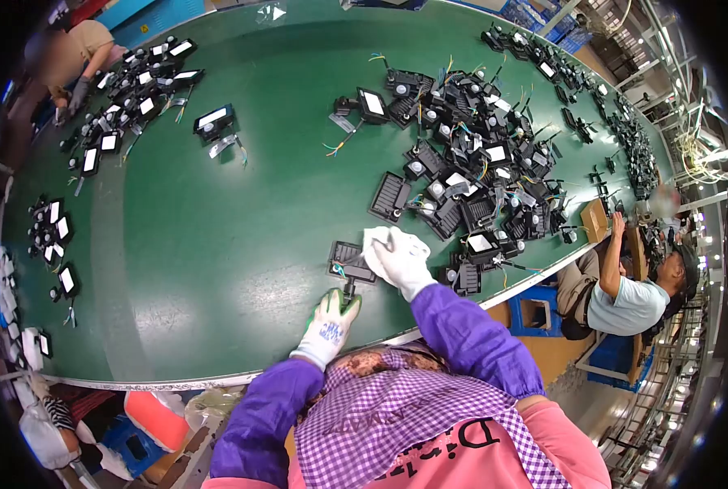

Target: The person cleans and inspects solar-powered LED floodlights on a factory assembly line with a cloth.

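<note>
In front of me a black LED floodlight [348, 252] lies on the green table, its ribbed back facing up. My left hand [326, 331], in a white glove with green at the fingertips, pinches the small part that sticks out from the floodlight's near side. In my right hand [403, 262], also gloved in white, is a bunched white cloth [374, 240]. The cloth touches the floodlight's right edge and hides part of it. Just beyond, another floodlight [390, 196] lies back up beside a large heap of floodlights [478, 155].
More floodlights [145, 90] are grouped at the far left, near a co-worker's gloved hand [79, 94]. A single floodlight [214, 122] lies on the table [242, 212]. At right a seated person [625, 301] holds a hand by a cardboard box [594, 221].
</note>
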{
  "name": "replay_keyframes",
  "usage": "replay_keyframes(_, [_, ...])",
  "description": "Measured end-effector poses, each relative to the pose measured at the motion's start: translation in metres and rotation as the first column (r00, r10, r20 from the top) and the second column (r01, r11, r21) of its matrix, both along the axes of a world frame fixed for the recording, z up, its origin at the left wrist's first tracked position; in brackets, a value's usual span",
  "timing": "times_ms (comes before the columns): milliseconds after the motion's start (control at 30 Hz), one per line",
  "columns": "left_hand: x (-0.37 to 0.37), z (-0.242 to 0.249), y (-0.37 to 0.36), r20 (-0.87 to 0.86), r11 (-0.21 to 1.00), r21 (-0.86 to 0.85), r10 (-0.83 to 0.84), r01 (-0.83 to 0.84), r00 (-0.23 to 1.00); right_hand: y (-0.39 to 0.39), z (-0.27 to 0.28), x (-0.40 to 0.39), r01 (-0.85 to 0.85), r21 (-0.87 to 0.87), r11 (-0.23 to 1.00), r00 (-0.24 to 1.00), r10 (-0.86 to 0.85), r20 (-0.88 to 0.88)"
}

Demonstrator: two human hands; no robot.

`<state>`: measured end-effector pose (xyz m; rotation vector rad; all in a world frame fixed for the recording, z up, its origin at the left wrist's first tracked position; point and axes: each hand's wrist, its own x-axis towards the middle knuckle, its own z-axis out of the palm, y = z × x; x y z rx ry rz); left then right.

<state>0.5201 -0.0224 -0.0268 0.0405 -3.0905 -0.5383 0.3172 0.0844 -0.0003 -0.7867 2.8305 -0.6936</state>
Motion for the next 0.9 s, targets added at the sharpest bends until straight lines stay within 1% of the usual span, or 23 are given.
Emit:
replay_keyframes(33, [-0.014,0.009,-0.002,0.114,1.000,-0.013,-0.016,0.017,0.993,0.001,0.027,0.011,0.099,-0.048,0.994,0.995,-0.098,0.020])
replay_keyframes(100, [-0.040,0.025,-0.005,0.339,0.998,-0.024,-0.053,0.064,0.939,0.028,0.008,0.010,0.219,-0.029,0.975,0.973,-0.216,0.075])
replay_keyframes(133, [-0.050,0.029,-0.006,0.318,0.990,-0.088,-0.076,0.109,0.945,0.042,-0.001,0.013,0.245,-0.067,0.967,0.965,-0.236,0.118])
replay_keyframes(167, [-0.058,0.036,-0.005,0.338,0.990,-0.036,-0.119,0.139,0.934,0.054,-0.008,0.015,0.273,-0.107,0.956,0.954,-0.254,0.160])
replay_keyframes(233, [-0.072,0.090,-0.004,0.386,0.977,0.071,-0.211,0.199,0.898,0.063,-0.010,0.019,0.330,-0.160,0.930,0.921,-0.280,0.272])
replay_keyframes(267, [-0.075,0.099,-0.005,0.205,0.964,0.041,-0.264,0.261,0.943,0.066,-0.006,0.022,0.358,-0.175,0.917,0.896,-0.285,0.339])
replay_keyframes(300, [-0.083,0.102,-0.010,0.206,0.947,0.293,-0.197,0.132,0.958,0.069,-0.004,0.025,0.386,-0.188,0.903,0.868,-0.287,0.404])
replay_keyframes(333, [-0.090,0.104,-0.019,0.227,0.853,0.521,-0.132,-0.006,0.965,0.070,-0.012,0.026,0.406,-0.214,0.889,0.865,-0.297,0.405])
replay_keyframes(367, [-0.093,0.105,-0.026,0.265,0.690,0.710,-0.077,-0.141,0.961,0.074,-0.017,0.027,0.427,-0.187,0.885,0.848,-0.320,0.422])
replay_keyframes(400, [-0.092,0.105,-0.033,0.386,0.398,0.849,-0.019,-0.347,0.922,0.072,-0.011,0.028,0.450,-0.157,0.879,0.830,-0.347,0.437])
replay_keyframes(433, [-0.089,0.104,-0.042,0.516,0.053,0.856,-0.012,-0.515,0.857,0.072,-0.008,0.028,0.475,-0.127,0.871,0.810,-0.376,0.451])
replay_keyframes(467, [-0.082,0.089,-0.047,0.497,0.043,0.866,0.039,-0.498,0.867,0.074,-0.010,0.027,0.475,-0.110,0.873,0.799,-0.376,0.470])
replay_keyframes(500, [-0.073,0.074,-0.051,0.478,0.034,0.875,0.092,-0.482,0.874,0.076,-0.011,0.028,0.449,-0.115,0.886,0.828,-0.365,0.425])
replay_keyframes(567, [-0.059,0.067,-0.058,0.540,-0.060,0.841,0.162,-0.538,0.826,0.075,0.002,0.030,0.501,-0.105,0.859,0.777,-0.394,0.491])
replay_keyframes(600, [-0.053,0.051,-0.059,0.545,-0.056,0.834,0.224,-0.548,0.808,0.073,0.007,0.033,0.512,-0.107,0.852,0.775,-0.404,0.486])
replay_keyframes(667, [-0.046,0.030,-0.058,0.555,0.128,0.775,0.328,-0.618,0.764,0.067,0.013,0.036,0.521,-0.115,0.846,0.778,-0.414,0.472])
replay_keyframes(700, [-0.044,0.028,-0.057,0.549,0.213,0.731,0.382,-0.649,0.743,0.063,0.005,0.039,0.515,-0.185,0.837,0.817,-0.414,0.402])
replay_keyframes(733, [-0.045,0.027,-0.053,0.569,0.315,0.622,0.447,-0.717,0.690,0.059,0.000,0.040,0.449,-0.178,0.875,0.872,-0.386,0.302])
replay_keyframes(767, [-0.046,0.027,-0.053,0.564,0.406,0.572,0.437,-0.713,0.701,0.056,-0.004,0.043,0.384,-0.161,0.909,0.915,-0.350,0.201])
replay_keyframes(800, [-0.046,0.026,-0.052,0.562,0.492,0.515,0.424,-0.702,0.710,0.049,0.013,0.044,0.330,-0.178,0.927,0.936,-0.297,0.188])
replay_keyframes(833, [-0.048,0.026,-0.052,0.559,0.572,0.456,0.412,-0.682,0.720,0.047,0.007,0.041,0.273,-0.060,0.960,0.928,-0.246,0.280])
replay_keyframes(867, [-0.050,0.025,-0.054,0.556,0.648,0.392,0.399,-0.653,0.729,0.044,0.004,0.040,0.228,-0.038,0.973,0.946,-0.212,0.244])
replay_keyframes(900, [-0.051,0.022,-0.058,0.342,0.825,0.390,0.283,-0.409,0.896,0.039,0.000,0.040,0.182,-0.016,0.983,0.962,-0.174,0.210])
